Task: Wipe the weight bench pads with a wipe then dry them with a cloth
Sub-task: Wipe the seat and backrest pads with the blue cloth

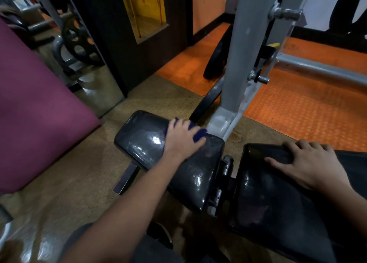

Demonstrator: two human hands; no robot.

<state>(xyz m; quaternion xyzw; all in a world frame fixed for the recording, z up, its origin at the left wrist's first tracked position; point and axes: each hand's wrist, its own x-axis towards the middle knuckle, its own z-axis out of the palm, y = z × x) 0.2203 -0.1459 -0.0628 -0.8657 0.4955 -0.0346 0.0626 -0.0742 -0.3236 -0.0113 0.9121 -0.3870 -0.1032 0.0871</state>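
Pressing blue cloth [198,134] flat on seat pad [151,143], left hand [183,136], pad's long axis running toward lower right

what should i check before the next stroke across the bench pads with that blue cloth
1. Cloth under the working hand: ok. The left hand presses the blue cloth flat on the seat pad.
2. Bench steadied: ok. The right hand rests with spread fingers on the back pad.
3. Cloth position: ok. It sits near the seat pad's far edge, next to the grey frame post.
4. Pad surface dry: cannot tell. Both pads show glossy highlights, either moisture or sheen.
5. Wipe step finished: cannot tell. No wipe is in view.
6. Gap between pads: not ok for a continuous stroke. The hinge separates them.
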